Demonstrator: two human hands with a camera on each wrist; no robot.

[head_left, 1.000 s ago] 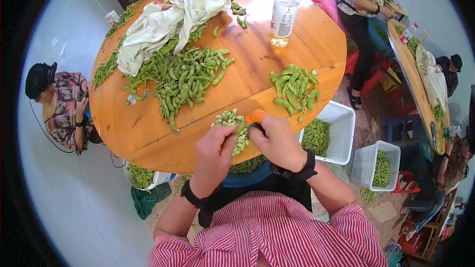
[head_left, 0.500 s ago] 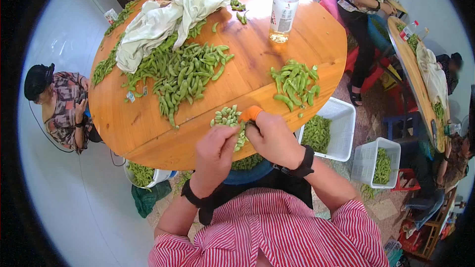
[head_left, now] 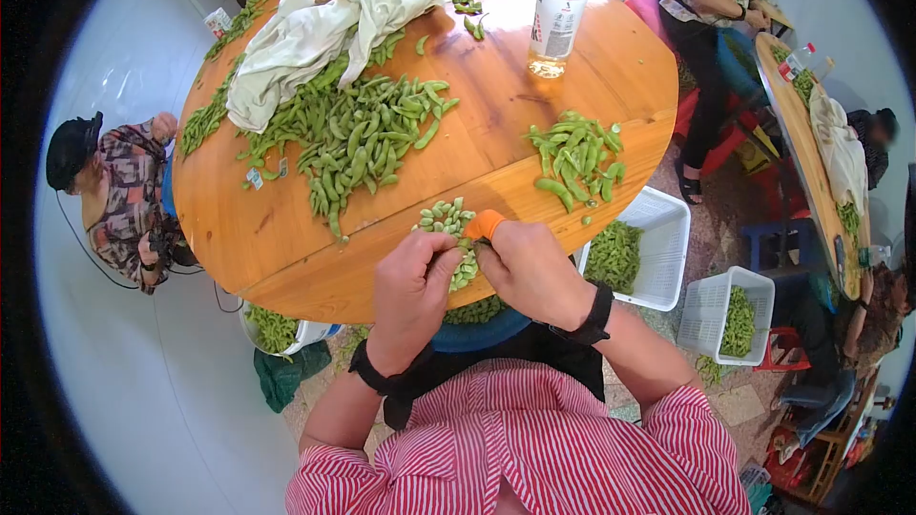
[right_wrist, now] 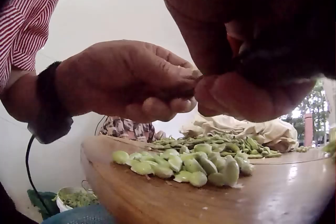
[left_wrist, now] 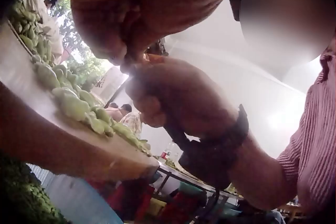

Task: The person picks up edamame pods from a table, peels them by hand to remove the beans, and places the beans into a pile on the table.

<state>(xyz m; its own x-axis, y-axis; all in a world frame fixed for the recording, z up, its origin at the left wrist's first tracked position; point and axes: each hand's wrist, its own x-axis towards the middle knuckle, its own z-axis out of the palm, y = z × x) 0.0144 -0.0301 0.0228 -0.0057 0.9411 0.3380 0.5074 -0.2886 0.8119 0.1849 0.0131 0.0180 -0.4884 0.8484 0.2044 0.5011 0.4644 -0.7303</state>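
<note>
My left hand (head_left: pixel 412 281) and right hand (head_left: pixel 534 272) meet just above the near table edge, fingers curled, fingertips almost together. Between them a green bean pod is pinched, mostly hidden by the fingers. An orange cover (head_left: pixel 487 223) wraps a finger of the right hand. In the right wrist view the left hand (right_wrist: pixel 131 79) grips with thumb and forefinger against the right fingertips (right_wrist: pixel 226 90). Below lies a heap of shelled pale green beans (right_wrist: pixel 194 166), seen along the table edge in the left wrist view too.
On the round wooden table (head_left: pixel 334 272) lie a large pod pile (head_left: pixel 358 138) under a white cloth (head_left: pixel 334 29), a smaller pod pile (head_left: pixel 575 154) and a plastic bottle (head_left: pixel 556 24). White baskets (head_left: pixel 665 248) of pods stand on the floor at right. Other people sit around.
The hands stay together above the beans, with small finger movements around the pod; less of it shows than a second ago. The person at left has shifted their arms.
</note>
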